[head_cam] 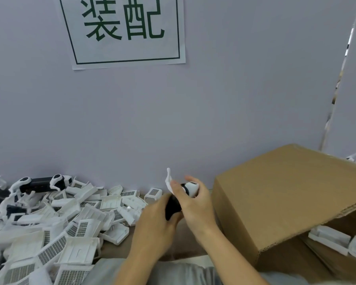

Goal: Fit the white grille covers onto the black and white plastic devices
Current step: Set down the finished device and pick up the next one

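Note:
Both hands hold one black and white plastic device point(174, 204) above the table, just left of the cardboard box. My left hand point(156, 221) grips its black lower body from the left. My right hand point(195, 202) wraps its white upper end, where a small grille face point(193, 183) shows and a thin white tab sticks up. A heap of white grille covers point(70, 229) spreads over the left of the table. More black and white devices point(39, 185) lie at the heap's far edge against the wall.
A large cardboard box point(275, 198) stands open at the right, with white parts point(335, 241) stacked inside. A grey partition wall point(173, 120) with a printed paper sign point(123, 31) closes off the back. A strip of brown table point(119, 249) shows in front of me.

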